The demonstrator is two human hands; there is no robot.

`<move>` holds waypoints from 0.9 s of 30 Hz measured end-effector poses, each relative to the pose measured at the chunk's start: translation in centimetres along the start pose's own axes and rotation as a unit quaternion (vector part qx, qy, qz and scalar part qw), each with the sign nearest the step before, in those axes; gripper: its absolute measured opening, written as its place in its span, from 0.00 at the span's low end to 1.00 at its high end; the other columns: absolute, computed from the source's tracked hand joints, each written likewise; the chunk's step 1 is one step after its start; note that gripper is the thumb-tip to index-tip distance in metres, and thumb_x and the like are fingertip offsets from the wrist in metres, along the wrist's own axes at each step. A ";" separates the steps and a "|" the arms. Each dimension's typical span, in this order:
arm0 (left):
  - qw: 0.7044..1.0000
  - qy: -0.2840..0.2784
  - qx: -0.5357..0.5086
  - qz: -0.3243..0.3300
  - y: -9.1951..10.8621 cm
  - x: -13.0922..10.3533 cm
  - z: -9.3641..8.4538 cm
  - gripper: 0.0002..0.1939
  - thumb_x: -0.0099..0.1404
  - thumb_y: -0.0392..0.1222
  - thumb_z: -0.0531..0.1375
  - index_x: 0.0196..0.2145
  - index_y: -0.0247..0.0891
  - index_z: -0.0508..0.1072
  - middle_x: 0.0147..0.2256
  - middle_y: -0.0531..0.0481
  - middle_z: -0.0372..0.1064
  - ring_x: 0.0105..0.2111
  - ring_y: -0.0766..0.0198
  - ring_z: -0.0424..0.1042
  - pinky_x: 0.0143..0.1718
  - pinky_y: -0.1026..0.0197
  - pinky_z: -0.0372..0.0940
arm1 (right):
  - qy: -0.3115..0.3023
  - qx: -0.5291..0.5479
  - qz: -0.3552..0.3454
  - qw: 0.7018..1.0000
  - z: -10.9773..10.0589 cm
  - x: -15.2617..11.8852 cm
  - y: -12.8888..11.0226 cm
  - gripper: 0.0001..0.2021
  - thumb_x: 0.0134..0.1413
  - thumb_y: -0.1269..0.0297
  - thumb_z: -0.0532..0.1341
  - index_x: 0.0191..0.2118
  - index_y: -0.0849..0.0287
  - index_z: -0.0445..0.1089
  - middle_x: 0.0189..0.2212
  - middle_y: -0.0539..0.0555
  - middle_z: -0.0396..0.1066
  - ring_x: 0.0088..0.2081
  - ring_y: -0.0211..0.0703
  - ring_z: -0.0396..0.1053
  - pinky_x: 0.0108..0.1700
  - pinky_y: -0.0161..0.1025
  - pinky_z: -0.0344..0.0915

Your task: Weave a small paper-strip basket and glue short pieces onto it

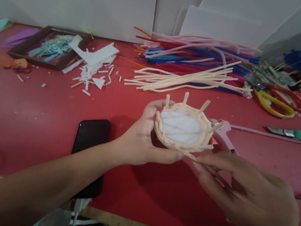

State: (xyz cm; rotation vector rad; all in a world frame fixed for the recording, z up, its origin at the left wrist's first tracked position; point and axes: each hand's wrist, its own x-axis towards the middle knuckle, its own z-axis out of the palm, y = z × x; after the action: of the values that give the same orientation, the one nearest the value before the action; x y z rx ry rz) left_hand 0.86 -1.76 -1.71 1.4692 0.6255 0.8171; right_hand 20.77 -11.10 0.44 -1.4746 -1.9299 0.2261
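Observation:
A small round woven basket point(181, 126) with a white bottom and cream rim is held up above the red table, tilted toward me. Several short cream stakes stand up around its edge. My left hand point(146, 142) is closed round its left side, thumb along the near rim and fingers behind. My right hand point(248, 195) pinches a cream pipe cleaner point(189, 155) that runs from the basket's near edge; its other end is hidden by the fingers. Behind the basket's right side lies a pink glue gun point(223, 134), partly covered.
Cream pipe cleaners point(183, 79) lie before a coloured pile point(182, 53) at the back. Scissors point(275, 103) and a craft knife point(297, 134) are at right. A phone point(91, 138), white scraps point(97, 59) and a brown frame point(36, 59) are at left on the red table point(48, 113).

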 end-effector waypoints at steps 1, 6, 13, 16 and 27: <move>1.000 0.015 -0.010 -0.006 0.0 0.0 0.0 0.47 0.47 0.45 0.75 0.61 0.44 0.58 0.54 0.41 0.68 0.58 0.44 0.69 0.60 0.41 0.65 | -0.006 0.016 0.004 1.000 -0.1 0.2 -0.2 0.08 0.62 0.61 0.60 0.36 0.45 0.77 0.25 0.47 0.80 0.23 0.39 0.75 0.28 0.35 0.72; 0.995 0.061 -0.071 -0.023 0.2 0.0 0.3 0.47 0.47 0.44 0.74 0.58 0.47 0.53 0.50 0.46 0.70 0.49 0.50 0.75 0.51 0.46 0.71 | -0.030 0.095 0.007 0.995 -0.8 1.1 -0.8 0.05 0.57 0.62 0.64 0.39 0.46 0.78 0.29 0.47 0.82 0.26 0.41 0.79 0.29 0.34 0.75; 0.996 0.050 -0.074 -0.018 0.4 0.0 0.2 0.48 0.49 0.45 0.73 0.61 0.50 0.52 0.53 0.46 0.69 0.50 0.50 0.75 0.51 0.46 0.71 | 0.005 0.041 0.154 0.987 -1.7 0.7 1.1 0.14 0.64 0.50 0.57 0.35 0.46 0.78 0.30 0.52 0.81 0.31 0.47 0.78 0.30 0.41 0.70; 0.995 0.040 -0.094 -0.019 0.4 -0.1 0.2 0.50 0.48 0.44 0.73 0.63 0.52 0.51 0.55 0.46 0.68 0.52 0.49 0.75 0.52 0.45 0.71 | 0.006 -0.084 0.238 0.968 -2.4 1.6 4.5 0.20 0.52 0.41 0.59 0.35 0.52 0.75 0.32 0.59 0.79 0.29 0.51 0.74 0.29 0.46 0.66; 0.993 0.061 -0.095 0.015 0.5 0.1 0.2 0.57 0.47 0.42 0.75 0.67 0.51 0.45 0.57 0.45 0.68 0.59 0.50 0.70 0.61 0.43 0.65 | -0.184 -0.107 0.252 0.944 -2.5 3.5 7.2 0.17 0.50 0.46 0.58 0.19 0.51 0.63 0.14 0.49 0.66 0.17 0.40 0.62 0.22 0.38 0.53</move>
State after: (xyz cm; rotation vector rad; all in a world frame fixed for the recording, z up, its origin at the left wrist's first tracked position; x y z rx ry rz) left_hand 1.03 -1.84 -1.16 1.2650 0.6014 0.9687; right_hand 27.50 -6.17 -0.02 -2.1918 -1.8592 0.5715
